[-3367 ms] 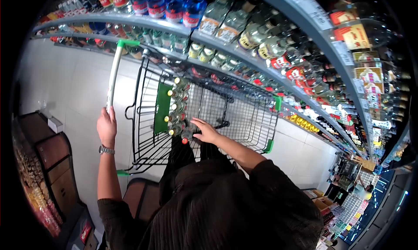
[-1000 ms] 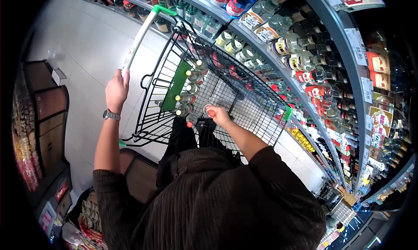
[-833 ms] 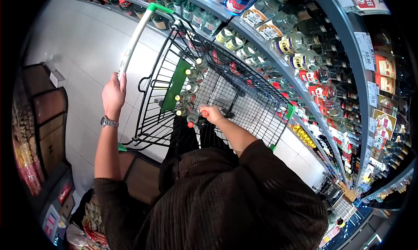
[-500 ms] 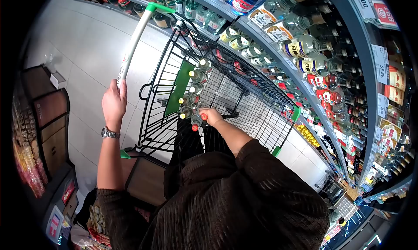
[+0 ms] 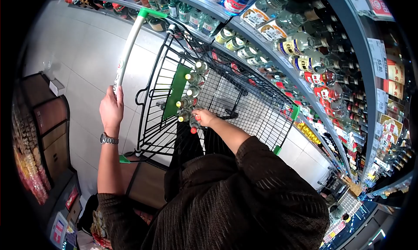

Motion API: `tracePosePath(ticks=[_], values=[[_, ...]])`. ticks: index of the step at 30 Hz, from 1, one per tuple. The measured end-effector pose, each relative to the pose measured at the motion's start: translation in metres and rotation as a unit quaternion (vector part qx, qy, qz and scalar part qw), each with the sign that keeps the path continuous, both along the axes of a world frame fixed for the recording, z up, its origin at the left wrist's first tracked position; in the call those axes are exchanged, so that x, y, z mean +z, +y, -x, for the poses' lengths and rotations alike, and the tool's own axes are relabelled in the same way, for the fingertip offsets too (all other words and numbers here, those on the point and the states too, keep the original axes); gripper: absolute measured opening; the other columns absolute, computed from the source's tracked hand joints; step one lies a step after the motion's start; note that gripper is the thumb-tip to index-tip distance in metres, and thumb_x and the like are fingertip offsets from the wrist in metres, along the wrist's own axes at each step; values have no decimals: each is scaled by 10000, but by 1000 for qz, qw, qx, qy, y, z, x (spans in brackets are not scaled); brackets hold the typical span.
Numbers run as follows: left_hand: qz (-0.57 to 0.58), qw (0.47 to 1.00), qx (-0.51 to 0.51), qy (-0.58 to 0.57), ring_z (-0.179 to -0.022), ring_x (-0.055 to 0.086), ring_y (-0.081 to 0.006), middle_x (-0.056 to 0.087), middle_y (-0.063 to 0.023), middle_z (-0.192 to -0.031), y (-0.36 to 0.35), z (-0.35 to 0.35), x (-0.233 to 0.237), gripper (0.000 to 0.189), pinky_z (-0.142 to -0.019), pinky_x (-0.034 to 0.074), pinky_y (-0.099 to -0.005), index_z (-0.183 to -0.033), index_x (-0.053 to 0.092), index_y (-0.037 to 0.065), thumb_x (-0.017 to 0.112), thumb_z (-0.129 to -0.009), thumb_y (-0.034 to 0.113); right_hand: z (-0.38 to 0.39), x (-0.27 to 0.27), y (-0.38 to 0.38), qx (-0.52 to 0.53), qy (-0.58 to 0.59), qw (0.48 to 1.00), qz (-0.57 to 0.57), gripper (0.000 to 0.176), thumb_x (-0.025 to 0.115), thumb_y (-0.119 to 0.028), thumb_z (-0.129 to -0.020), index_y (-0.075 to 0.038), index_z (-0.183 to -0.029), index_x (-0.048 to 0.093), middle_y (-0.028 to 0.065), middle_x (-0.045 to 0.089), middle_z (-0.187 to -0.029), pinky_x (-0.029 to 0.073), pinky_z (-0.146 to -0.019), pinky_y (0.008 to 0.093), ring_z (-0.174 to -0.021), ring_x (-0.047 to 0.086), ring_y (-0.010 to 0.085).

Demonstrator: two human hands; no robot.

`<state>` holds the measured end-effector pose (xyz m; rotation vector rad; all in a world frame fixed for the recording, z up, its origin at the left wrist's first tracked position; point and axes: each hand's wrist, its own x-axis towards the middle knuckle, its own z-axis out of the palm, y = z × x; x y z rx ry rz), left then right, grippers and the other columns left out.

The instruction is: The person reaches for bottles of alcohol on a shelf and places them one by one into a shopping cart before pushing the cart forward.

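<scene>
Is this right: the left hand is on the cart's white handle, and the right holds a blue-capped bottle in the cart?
Not quite: the head view shows a red-capped bottle in the right hand, inside the cart. The left hand is indeed on the white handle.

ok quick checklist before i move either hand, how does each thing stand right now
1. Left hand on the cart handle: ok, fingers closed round the white bar.
2. Right hand free: not ok, it is holding a red-capped bottle by the top.
3. Held bottle inside the cart's wire sides: ok.
4. Space between it and the other red-capped bottle: not ok, they sit very close; contact cannot be made out.
5. Bases of the bottles by the green panel flat on the cart floor: cannot tell, hidden from above.
</scene>
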<state>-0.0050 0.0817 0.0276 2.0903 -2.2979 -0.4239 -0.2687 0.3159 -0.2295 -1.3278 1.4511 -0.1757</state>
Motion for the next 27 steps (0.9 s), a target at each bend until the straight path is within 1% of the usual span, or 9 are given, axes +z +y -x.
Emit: tracePosePath(ticks=[2, 5, 9, 12, 17, 19, 21, 25, 27], values=[[10, 1000, -9, -4, -628, 601, -404, 598, -192, -653, -1, -3, -3, 402, -559, 469, -483, -876, 516, 33, 450, -999, 410, 4, 19, -5, 30, 3, 999, -39, 772, 709, -3, -684, -104, -1397, 432, 172, 536, -1340, 444, -1027, 368, -1228, 523, 340], [50, 998, -33, -1, -648, 607, -418, 619, -208, -682, 1, -7, -7, 392, -564, 472, -491, -900, 537, 29, 451, -999, 398, 11, 24, 5, 1, 11, 1000, 18, 848, 751, -52, -689, -124, -1441, 367, 139, 341, -1510, 368, -1107, 358, -1364, 384, 312], [60, 997, -39, 7, -620, 604, -399, 614, -192, -656, 1, -8, -10, 368, -558, 460, -489, -971, 582, 31, 441, -1004, 369, 34, 68, 10, -117, -36, 985, 123, 778, 716, -36, -710, -98, -1416, 395, 138, 308, -1529, 360, -1113, 374, -1376, 361, 329], [65, 997, -44, -1, -629, 598, -413, 612, -204, -670, 1, -11, -15, 384, -558, 451, -498, -915, 550, 28, 423, -1005, 379, 64, 154, -1, -206, -47, 945, 249, 652, 692, -16, -770, -102, -1373, 460, 131, 315, -1526, 348, -1117, 387, -1378, 366, 323], [103, 993, -50, 16, -668, 606, -440, 618, -228, -691, 1, -17, -24, 413, -586, 467, -523, -857, 515, 28, 417, -1001, 403, 152, 355, -15, -305, 124, 741, 585, 517, 678, -3, -774, -39, -1269, 533, 184, 527, -1340, 353, -1096, 409, -1315, 450, 327], [104, 993, -51, 9, -692, 615, -446, 628, -239, -713, 3, -15, -20, 421, -601, 474, -530, -852, 515, 28, 417, -999, 410, 198, 434, -13, -337, 238, 590, 694, 428, 649, 19, -766, -2, -1183, 552, 209, 531, -1298, 366, -1074, 444, -1242, 487, 367], [120, 991, -59, 7, -691, 615, -447, 630, -241, -718, 3, -17, -22, 419, -605, 477, -530, -859, 533, 28, 427, -994, 409, 242, 503, -11, -378, 203, 492, 758, 462, 638, 26, -772, 28, -1216, 508, 185, 435, -1349, 382, -1066, 410, -1275, 444, 317], [136, 989, -61, -1, -701, 627, -437, 647, -235, -743, 1, -21, -28, 408, -622, 493, -527, -855, 550, 23, 440, -988, 394, 335, 596, -4, -452, 273, 430, 732, 510, 710, -47, -783, -35, -1249, 502, 143, 387, -1362, 425, -987, 375, -1216, 461, 251], [141, 988, -63, 0, -691, 632, -433, 649, -233, -737, 3, -19, -24, 401, -621, 500, -523, -850, 553, 23, 447, -984, 386, 401, 612, -15, -497, 187, 413, 740, 571, 748, -134, -771, -2, -1258, 479, 168, 428, -1277, 442, -954, 415, -1189, 469, 296]])
